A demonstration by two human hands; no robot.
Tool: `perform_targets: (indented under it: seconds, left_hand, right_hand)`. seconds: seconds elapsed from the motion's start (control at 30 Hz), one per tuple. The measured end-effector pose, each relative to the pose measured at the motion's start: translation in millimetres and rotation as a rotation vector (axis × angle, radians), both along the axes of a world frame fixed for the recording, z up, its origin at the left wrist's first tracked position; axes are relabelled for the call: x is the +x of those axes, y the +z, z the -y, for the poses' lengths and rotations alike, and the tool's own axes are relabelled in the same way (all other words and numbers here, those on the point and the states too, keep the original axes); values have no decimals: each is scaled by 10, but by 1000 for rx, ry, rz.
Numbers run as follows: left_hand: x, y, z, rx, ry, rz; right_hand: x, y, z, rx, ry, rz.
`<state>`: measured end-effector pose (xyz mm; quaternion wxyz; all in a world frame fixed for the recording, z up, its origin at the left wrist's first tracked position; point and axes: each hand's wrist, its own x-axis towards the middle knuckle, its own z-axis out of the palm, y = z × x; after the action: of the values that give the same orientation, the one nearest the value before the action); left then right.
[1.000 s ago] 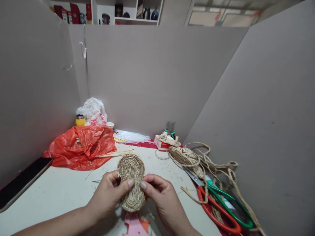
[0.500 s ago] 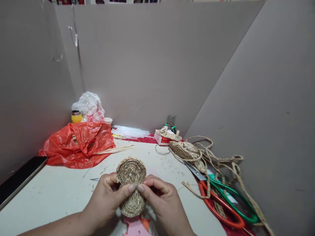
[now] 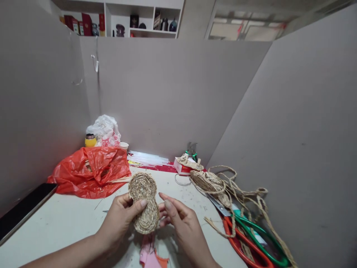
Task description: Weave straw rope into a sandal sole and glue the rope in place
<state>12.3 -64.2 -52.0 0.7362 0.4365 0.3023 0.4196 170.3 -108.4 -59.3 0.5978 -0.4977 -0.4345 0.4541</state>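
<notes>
A woven straw sole (image 3: 144,203), coiled from braid into a figure-eight shape, is held up over the table. My left hand (image 3: 121,216) grips its left edge near the narrow waist, thumb on the front face and fingers behind. On the other side, my right hand (image 3: 181,221) has its thumb and fingers apart, close to the sole's right edge; whether a fingertip touches it I cannot tell. Below the sole lie a pink piece (image 3: 150,257) and an orange piece beside it, partly hidden.
Scissors (image 3: 251,232) with red and green handles lie at the right among braided straw cord (image 3: 223,186). A red plastic bag (image 3: 83,171) and a black phone (image 3: 28,210) are at the left. Behind stand clear sticks (image 3: 147,158) and a small box (image 3: 182,168). Grey partitions enclose the table.
My right hand has let go of the sole's waist and its fingers have spread. The left hand keeps its grip as the sole turns slightly. The camera view has tilted up, showing shelves.
</notes>
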Motion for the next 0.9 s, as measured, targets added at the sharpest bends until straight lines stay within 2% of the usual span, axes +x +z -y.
perform_targets:
  seconds: [0.17,0.3,0.47,0.63,0.77,0.9]
  left_hand:
    - [-5,-13,4,14,-14,9]
    - [-10,-30,15,57,-72,0]
    - [-11,-59,40,72,-19,-10]
    - [-5,-53,87,104,-49,-38]
    - [-9,-76,99,124,-73,-53]
    - [-15,-112,95,123,-86,-69]
  right_hand:
    - [-58,56,43,57,114,93]
    - [-70,26,60,57,65,91]
    - [-73,-54,66,49,80,63]
    - [-77,-99,67,36,64,68]
    - [-65,-141,89,35,44,139]
    - [-59,-157,116,110,10,287]
